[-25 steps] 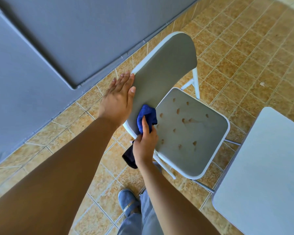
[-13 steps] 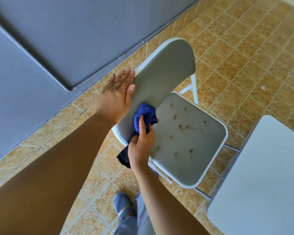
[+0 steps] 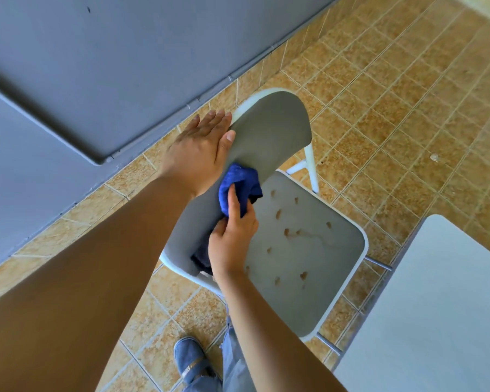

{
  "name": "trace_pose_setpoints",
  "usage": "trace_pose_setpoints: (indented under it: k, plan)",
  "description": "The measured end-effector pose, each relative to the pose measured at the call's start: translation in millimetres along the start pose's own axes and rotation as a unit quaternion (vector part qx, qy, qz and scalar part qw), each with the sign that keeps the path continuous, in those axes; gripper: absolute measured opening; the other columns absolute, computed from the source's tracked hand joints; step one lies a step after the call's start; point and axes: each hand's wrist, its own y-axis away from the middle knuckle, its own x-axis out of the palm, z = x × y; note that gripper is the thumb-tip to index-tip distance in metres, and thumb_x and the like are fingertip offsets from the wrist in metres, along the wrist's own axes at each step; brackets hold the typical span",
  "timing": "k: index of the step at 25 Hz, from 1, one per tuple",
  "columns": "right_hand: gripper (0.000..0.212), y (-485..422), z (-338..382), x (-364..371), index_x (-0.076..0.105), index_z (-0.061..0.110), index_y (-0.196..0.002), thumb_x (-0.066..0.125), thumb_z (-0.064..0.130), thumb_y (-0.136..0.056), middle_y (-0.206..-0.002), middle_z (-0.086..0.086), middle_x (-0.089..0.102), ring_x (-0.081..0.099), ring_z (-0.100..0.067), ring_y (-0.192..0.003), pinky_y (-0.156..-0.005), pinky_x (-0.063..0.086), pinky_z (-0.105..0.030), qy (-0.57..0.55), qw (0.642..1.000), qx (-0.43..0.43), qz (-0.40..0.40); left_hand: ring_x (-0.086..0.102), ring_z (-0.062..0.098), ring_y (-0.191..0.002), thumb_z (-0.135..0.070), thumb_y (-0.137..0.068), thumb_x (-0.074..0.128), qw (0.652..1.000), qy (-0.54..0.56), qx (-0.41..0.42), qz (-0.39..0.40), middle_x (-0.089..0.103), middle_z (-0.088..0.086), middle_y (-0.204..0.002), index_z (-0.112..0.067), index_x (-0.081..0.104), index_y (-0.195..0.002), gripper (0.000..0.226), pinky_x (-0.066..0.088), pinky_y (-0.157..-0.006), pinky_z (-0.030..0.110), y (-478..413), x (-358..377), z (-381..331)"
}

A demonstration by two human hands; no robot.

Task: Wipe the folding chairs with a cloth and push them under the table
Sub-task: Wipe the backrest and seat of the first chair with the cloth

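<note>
Right hand [image 3: 232, 244] is wiping the folding chair [image 3: 303, 250] backrest [image 3: 269, 131], its grip clamped on a bunched blue cloth [image 3: 238, 182].
Left hand [image 3: 198, 148], fingers straight, is bracing the backrest's top edge; the chair is standing on the tiled floor [image 3: 379, 94] near the white tabletop [image 3: 436, 306], not under it. Pressing too hard is risking it tipping or sliding. One chair, one cloth, one tabletop.

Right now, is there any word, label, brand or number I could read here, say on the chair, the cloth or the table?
None: no readable text shows anywhere.
The folding chair, blue cloth, white table, grey wall panel and blue shoe carry no visible word, logo or number.
The brown spots on the seat are not letters.
</note>
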Motion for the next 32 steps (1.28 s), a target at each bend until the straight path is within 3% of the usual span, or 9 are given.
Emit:
trace_pose_setpoints:
  k: [5,9,12,18,21,24,27,30,32]
  plan:
    - [0.06,-102,1,-22,0.033,0.024,-0.147,0.04,0.002,-0.091,-0.14,-0.022,0.038,0.039,-0.038,-0.123,-0.097,0.028,-0.036,0.016,0.993,0.117,-0.012,0.023,0.022,-0.145,-0.042,-0.098,0.005,0.999,-0.052,0.017,-0.004,0.03,0.01,-0.154,-0.008,0.027,-0.149,0.066,0.01,-0.12,0.032,-8,7,-4]
    - [0.062,-106,27,-19,0.039,0.022,-0.144,0.039,0.0,-0.086,-0.143,-0.019,0.036,0.038,-0.037,-0.122,-0.101,0.033,-0.041,-0.011,0.998,-0.03,-0.06,0.018,0.021,-0.146,-0.043,-0.098,0.003,0.997,-0.078,0.009,0.006,0.025,0.01,-0.157,-0.008,0.021,-0.151,0.066,0.007,-0.12,0.031,-8,10,-6]
    - [0.062,-60,7,-13,0.044,0.02,-0.141,0.038,0.002,-0.081,-0.142,-0.019,0.04,0.044,-0.039,-0.114,-0.097,0.034,-0.039,0.015,0.998,-0.062,-0.017,0.01,0.019,-0.148,-0.046,-0.096,-0.003,0.995,-0.098,-0.003,0.025,0.016,0.007,-0.16,-0.011,0.012,-0.153,0.068,0.004,-0.121,0.033,-8,9,-6]
    - [0.059,-122,-10,-23,0.032,0.026,-0.147,0.04,0.005,-0.092,-0.141,-0.022,0.038,0.039,-0.041,-0.122,-0.101,0.032,-0.043,0.031,0.988,0.148,-0.017,0.006,0.02,-0.149,-0.045,-0.097,-0.005,0.99,-0.137,-0.005,0.03,0.011,0.009,-0.161,-0.011,0.005,-0.153,0.066,0.006,-0.122,0.037,-8,10,-7]
    - [0.061,-131,15,-24,0.036,0.024,-0.145,0.039,0.001,-0.089,-0.144,-0.02,0.036,0.039,-0.037,-0.12,-0.1,0.031,-0.037,0.002,0.997,0.036,-0.066,0.007,0.021,-0.148,-0.045,-0.097,-0.006,0.989,-0.147,-0.008,0.031,0.01,0.009,-0.16,-0.01,0.004,-0.153,0.067,0.007,-0.122,0.037,-9,10,-7]
    - [0.065,-86,4,-19,0.04,0.024,-0.143,0.04,-0.001,-0.083,-0.145,-0.017,0.037,0.04,-0.033,-0.113,-0.097,0.033,-0.035,0.03,0.996,-0.078,-0.025,0.006,0.021,-0.149,-0.045,-0.097,-0.006,0.988,-0.146,-0.009,0.038,0.009,0.009,-0.161,-0.01,0.004,-0.153,0.067,0.006,-0.122,0.036,-9,9,-9]
    - [0.063,-76,-32,-20,0.043,0.022,-0.141,0.041,-0.002,-0.084,-0.139,-0.019,0.042,0.045,-0.04,-0.111,-0.096,0.036,-0.04,0.035,0.999,-0.009,0.005,0.006,0.02,-0.149,-0.045,-0.098,-0.005,0.988,-0.149,-0.01,0.036,0.009,0.009,-0.161,-0.01,0.004,-0.153,0.066,0.007,-0.122,0.037,-8,9,-7]
    - [0.059,-134,-45,-29,0.037,0.021,-0.145,0.042,0.001,-0.09,-0.138,-0.024,0.041,0.042,-0.045,-0.121,-0.103,0.034,-0.046,0.028,0.991,0.129,-0.012,0.008,0.02,-0.148,-0.044,-0.099,-0.001,0.989,-0.145,-0.012,0.037,0.01,0.009,-0.16,-0.01,0.005,-0.153,0.064,0.006,-0.121,0.036,-9,10,-9]
    - [0.059,-178,-29,-39,0.032,0.024,-0.147,0.039,0.005,-0.092,-0.141,-0.024,0.038,0.042,-0.044,-0.123,-0.103,0.034,-0.045,0.021,0.987,0.158,-0.028,0.008,0.02,-0.148,-0.043,-0.1,0.001,0.989,-0.143,-0.012,0.036,0.01,0.008,-0.16,-0.011,0.005,-0.153,0.062,0.006,-0.121,0.035,-8,12,-8]
